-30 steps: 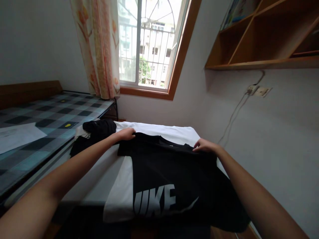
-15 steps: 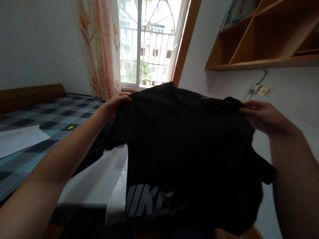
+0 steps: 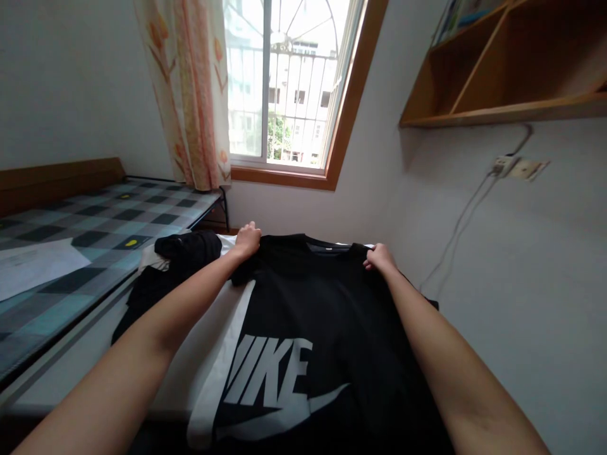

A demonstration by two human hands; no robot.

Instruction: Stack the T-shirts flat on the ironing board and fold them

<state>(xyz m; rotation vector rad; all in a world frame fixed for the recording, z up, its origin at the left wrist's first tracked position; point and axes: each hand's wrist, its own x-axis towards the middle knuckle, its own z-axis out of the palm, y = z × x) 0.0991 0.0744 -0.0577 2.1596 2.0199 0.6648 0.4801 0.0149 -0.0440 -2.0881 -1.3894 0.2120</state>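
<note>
A black T-shirt (image 3: 332,309) with grey NIKE lettering and a swoosh is spread out in front of me, its collar at the far end. My left hand (image 3: 248,241) is closed on its left shoulder. On the other side of the collar, my right hand (image 3: 380,258) grips the right shoulder. Beneath the shirt lies a white cloth (image 3: 222,360), showing along its left side, on a white table (image 3: 161,379). The shirt's lower edge runs toward the bottom of the view.
Dark clothes (image 3: 190,253) are heaped at the table's far left. A bed with checked bedding (image 3: 118,218) stands to the left, with a paper sheet (image 3: 38,265) on it. A wooden shelf (image 3: 488,69) hangs at upper right, above a socket with cords (image 3: 505,165).
Both hands have moved down and closer together with the shirt. It was held up in the air and now lies lower over the table, its lettering fully visible.
</note>
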